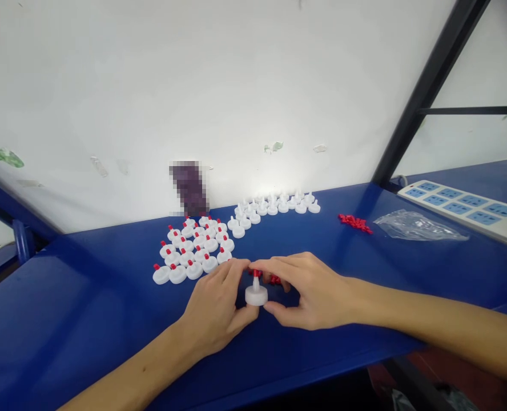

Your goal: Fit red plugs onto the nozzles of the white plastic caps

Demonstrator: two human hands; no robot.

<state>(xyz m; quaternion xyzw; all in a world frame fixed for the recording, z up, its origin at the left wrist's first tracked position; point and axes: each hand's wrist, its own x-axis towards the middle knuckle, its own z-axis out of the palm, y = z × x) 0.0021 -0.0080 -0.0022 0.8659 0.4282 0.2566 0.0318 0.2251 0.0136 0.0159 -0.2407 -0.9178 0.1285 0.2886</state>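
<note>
A white bottle cap with a nozzle [256, 295] is upright between my two hands, with a small red tip [256, 273] on its nozzle. My left hand [217, 302] grips it from the left, thumb under the base and fingers bent near the top. From the right, my right hand [316, 291] has its index fingertip on the red tip and its thumb by the base's lower edge. Behind the fingers, some loose red tips [274, 279] partly show. Several white caps with red tips [191, 255] stand grouped beyond my left hand.
White nozzle caps without red tips [273, 206] stand along the wall. To the right lie a pile of red tips [354, 223], a clear plastic bag [416, 225] and a power strip [463, 206]. The blue table [108, 319] meets a dark metal frame post [416, 103].
</note>
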